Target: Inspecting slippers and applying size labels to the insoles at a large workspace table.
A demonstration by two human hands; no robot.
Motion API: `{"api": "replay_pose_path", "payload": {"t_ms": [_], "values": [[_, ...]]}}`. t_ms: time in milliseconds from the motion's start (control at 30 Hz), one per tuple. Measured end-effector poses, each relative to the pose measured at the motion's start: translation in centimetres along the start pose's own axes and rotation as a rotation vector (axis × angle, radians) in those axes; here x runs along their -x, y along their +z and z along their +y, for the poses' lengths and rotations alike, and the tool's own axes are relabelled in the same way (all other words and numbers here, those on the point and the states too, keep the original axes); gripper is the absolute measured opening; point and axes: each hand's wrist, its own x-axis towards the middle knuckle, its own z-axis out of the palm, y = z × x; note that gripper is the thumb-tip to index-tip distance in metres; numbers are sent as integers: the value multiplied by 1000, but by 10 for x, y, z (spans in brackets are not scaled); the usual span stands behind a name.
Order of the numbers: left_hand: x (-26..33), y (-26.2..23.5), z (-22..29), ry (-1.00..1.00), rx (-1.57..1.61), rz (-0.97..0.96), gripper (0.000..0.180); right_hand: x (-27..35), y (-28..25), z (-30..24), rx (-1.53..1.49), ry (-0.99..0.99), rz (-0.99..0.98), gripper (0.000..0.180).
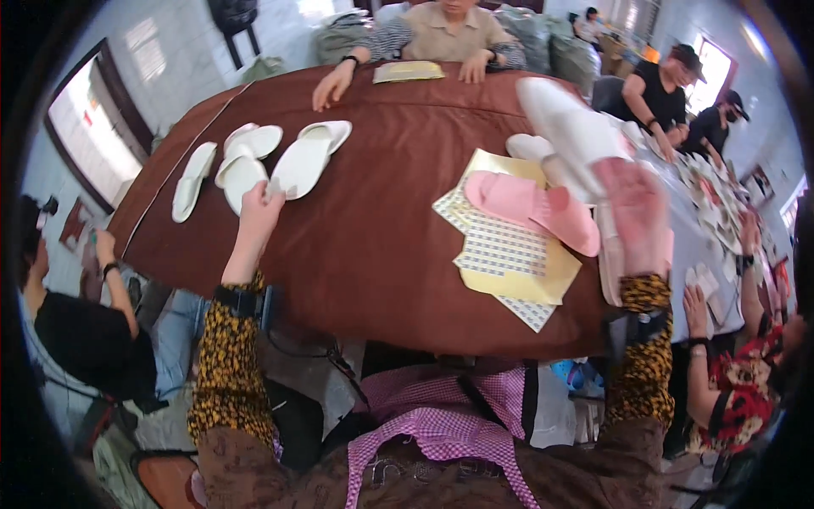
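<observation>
Checked apron point(447, 427) nearest, left hand point(259, 210) touches slipper point(303, 165), bulging sacks point(566, 64) beyond.

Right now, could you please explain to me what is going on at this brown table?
The person's left hand pinches the near end of a white slipper, with other white slippers beside it. The right hand, blurred, is at another white slipper; its grip is unclear. Pink slippers lie partly over printed sheets. Across the brown table, a co-worker is facing.
</observation>
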Motion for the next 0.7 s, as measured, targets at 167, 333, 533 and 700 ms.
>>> {"api": "replay_pose_path", "payload": {"t_ms": [167, 333, 533, 700], "values": [[-16, -29, -65, -154, -312, 150, 57, -10, -95, -36, 53, 70, 297, 18], [-9, -51, -78, -367, 57, 72, 51, 31, -51, -16, 132, 145, 285, 37], [-27, -37, -100, -358, 5, 35, 69, 63, 39, 19, 367, 122, -63, 45], [-54, 18, -67, -580, -255, -41, 101, 99, 68, 48, 504, 160, -175, 31]]}}
